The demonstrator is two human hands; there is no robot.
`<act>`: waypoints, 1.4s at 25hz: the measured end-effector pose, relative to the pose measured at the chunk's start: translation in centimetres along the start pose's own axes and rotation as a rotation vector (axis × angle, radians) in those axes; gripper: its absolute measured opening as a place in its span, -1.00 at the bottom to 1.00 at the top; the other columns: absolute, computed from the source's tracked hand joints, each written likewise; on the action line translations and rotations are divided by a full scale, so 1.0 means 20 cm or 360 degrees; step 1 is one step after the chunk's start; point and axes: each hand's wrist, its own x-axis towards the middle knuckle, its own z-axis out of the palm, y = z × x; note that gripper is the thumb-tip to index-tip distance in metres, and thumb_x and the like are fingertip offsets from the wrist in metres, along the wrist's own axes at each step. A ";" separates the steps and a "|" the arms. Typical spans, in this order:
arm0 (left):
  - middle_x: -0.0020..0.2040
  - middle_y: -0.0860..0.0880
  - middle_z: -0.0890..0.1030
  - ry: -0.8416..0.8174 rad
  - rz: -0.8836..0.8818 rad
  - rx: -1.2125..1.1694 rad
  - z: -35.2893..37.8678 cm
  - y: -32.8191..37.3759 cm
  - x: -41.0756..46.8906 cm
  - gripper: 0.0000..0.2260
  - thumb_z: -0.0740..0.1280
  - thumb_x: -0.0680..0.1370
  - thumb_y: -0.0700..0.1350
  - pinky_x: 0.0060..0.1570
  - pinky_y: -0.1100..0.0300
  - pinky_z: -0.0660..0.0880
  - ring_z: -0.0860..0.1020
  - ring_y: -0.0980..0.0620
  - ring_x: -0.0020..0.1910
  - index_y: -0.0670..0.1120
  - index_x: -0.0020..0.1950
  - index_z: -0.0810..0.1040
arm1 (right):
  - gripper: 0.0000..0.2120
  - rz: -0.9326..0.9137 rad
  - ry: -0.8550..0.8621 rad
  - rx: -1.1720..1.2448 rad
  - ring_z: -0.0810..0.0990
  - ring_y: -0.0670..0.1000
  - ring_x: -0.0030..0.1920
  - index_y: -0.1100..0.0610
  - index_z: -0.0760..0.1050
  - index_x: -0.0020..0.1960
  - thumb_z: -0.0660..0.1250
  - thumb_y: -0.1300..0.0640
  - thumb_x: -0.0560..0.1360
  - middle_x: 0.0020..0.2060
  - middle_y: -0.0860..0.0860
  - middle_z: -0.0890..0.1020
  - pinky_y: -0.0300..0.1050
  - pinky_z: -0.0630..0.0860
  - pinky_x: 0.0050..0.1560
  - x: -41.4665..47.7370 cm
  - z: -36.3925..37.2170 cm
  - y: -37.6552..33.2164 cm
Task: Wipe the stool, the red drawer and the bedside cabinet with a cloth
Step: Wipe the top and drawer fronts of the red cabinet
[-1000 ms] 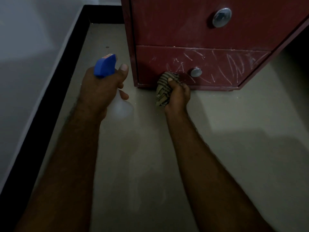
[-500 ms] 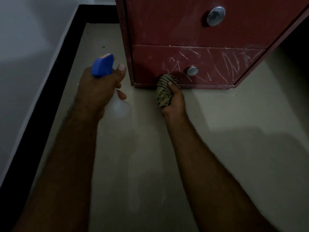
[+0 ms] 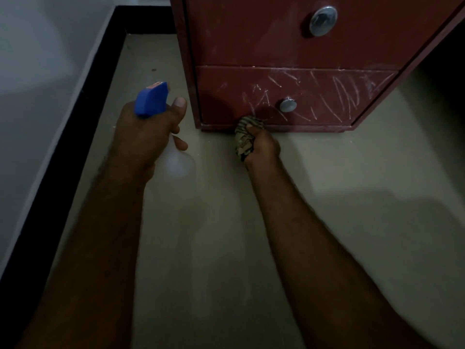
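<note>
- Head view, looking down, rather dark.
- Holds a spray bottle (image 3: 152, 99) in the left hand (image 3: 148, 137), fingers curled tight round its neck, thumb up beside the blue top.
- Shows the bottle's pale, see-through body just under that hand, above the floor (image 3: 251, 222).
- Squeezes a striped cloth (image 3: 242, 138) in the right hand (image 3: 261, 144), all fingers closed round the bunched-up wad.
- Presses the top of the cloth against the bottom edge of the red drawer (image 3: 327, 96), right in front of the right hand.
- Puts that drawer at the very bottom of the bedside cabinet (image 3: 251, 34), just ahead of both hands and nearer the right one.
- Has a small shiny knob (image 3: 288, 105) on the drawer, just up and to the right of the cloth, not touching it.
- Has white scribbly marks (image 3: 347, 94) across the drawer front, maybe chalk or scratches; too dim to tell.
- Has a bigger round knob (image 3: 322, 20) higher up on the cabinet front, well beyond the right hand.
- Stands on the pale floor, which spreads out under both arms.
- Runs a black strip (image 3: 75, 122) along the bottom of a white wall (image 3: 37, 71), out past the left hand.
</note>
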 end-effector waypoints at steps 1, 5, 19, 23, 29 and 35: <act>-0.06 -0.06 0.59 0.0000 -0.0001 -0.0002 0.00 0.00 0.00 -0.85 0.39 0.59 0.10 0.08 -0.23 0.62 0.66 -0.10 -0.20 0.22 -0.06 0.42 | -0.80 -0.0074 0.0016 -0.0013 0.72 0.17 -0.19 0.39 0.64 0.09 0.40 0.48 0.49 -0.06 0.25 0.73 -0.07 0.67 -0.24 0.01 0.01 -0.01; -0.03 -0.09 0.60 -0.0008 0.0003 0.0008 0.00 -0.01 -0.01 -0.86 0.39 0.59 0.11 0.09 -0.24 0.62 0.68 -0.14 -0.15 0.22 -0.04 0.43 | -0.64 -0.0232 0.0077 -0.0002 0.74 0.28 -0.03 0.40 0.59 0.20 0.47 0.48 0.41 0.05 0.32 0.71 0.06 0.71 -0.12 0.01 -0.03 -0.02; -0.05 -0.05 0.58 -0.0001 0.0005 -0.0017 0.00 -0.02 0.01 -0.86 0.40 0.58 0.09 0.12 -0.24 0.61 0.65 -0.09 -0.18 0.22 -0.04 0.43 | -0.78 -0.0234 0.0059 0.0129 0.72 0.16 -0.16 0.41 0.63 0.15 0.41 0.43 0.51 0.03 0.29 0.72 -0.05 0.70 -0.17 -0.02 -0.08 -0.10; -0.05 -0.05 0.58 -0.0004 0.0003 -0.0014 0.00 -0.02 0.01 -0.86 0.40 0.58 0.09 0.11 -0.25 0.61 0.65 -0.06 -0.21 0.22 -0.05 0.43 | -0.83 -0.0184 0.0019 0.0070 0.68 0.12 -0.30 0.36 0.66 0.10 0.37 0.42 0.53 -0.12 0.23 0.74 -0.17 0.61 -0.37 -0.01 -0.11 -0.11; -0.04 -0.06 0.59 0.0019 -0.0027 -0.0003 0.00 0.00 0.01 -0.85 0.40 0.58 0.10 0.10 -0.23 0.62 0.66 -0.05 -0.20 0.23 -0.06 0.43 | -0.54 -0.0328 0.0120 0.0066 0.73 0.28 -0.04 0.39 0.56 0.30 0.50 0.38 0.41 0.09 0.31 0.70 -0.01 0.69 -0.17 0.05 -0.15 -0.12; -0.07 -0.03 0.58 0.0009 0.0000 -0.0029 0.01 0.00 0.01 -0.86 0.41 0.57 0.09 0.08 -0.24 0.62 0.65 -0.01 -0.25 0.21 -0.05 0.45 | -0.69 -0.0297 0.0039 0.0161 0.71 0.18 -0.09 0.38 0.59 0.25 0.42 0.40 0.51 0.12 0.28 0.69 -0.06 0.67 -0.20 0.05 -0.18 -0.19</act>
